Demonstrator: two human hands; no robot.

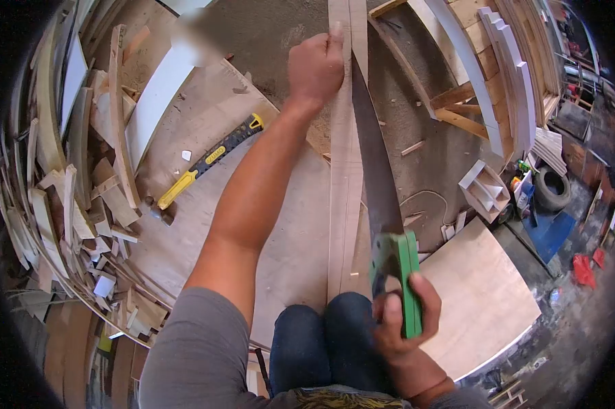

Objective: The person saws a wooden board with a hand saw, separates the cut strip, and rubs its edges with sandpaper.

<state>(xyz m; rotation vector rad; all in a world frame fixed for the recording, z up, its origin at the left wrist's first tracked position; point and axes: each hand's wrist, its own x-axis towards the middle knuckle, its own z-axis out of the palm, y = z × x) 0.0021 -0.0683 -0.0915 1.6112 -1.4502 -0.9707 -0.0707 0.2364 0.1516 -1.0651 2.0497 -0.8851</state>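
Handsaw (386,204) and board (341,170), viewed from above: we find the blade slanting over the long, pale board, its narrow tip at a line running lengthwise on the wood, beside the left hand. Whether the teeth sit in the wood we cannot tell. The green handle (408,279) lies to the right of the board's near end, and we see the fingers of the right hand (404,346) wrapped around it. Toward the far end, the left hand (314,70) clasps the board's left edge, fingers curled and thumb laid on the upper face; the fingertips are hidden from us. Below the board's near end we observe two knees in dark blue jeans (301,351). To the left, a yellow-and-black hammer (208,160) rests on a plywood sheet (185,255); beyond it we note a heap of wood offcuts (140,310) and a curved white panel (159,99). To the right, we distinguish a second pale panel (481,293) near the handle, a small wooden box (485,194), a tyre (551,198) and, farther up, curved wooden frames (488,65).
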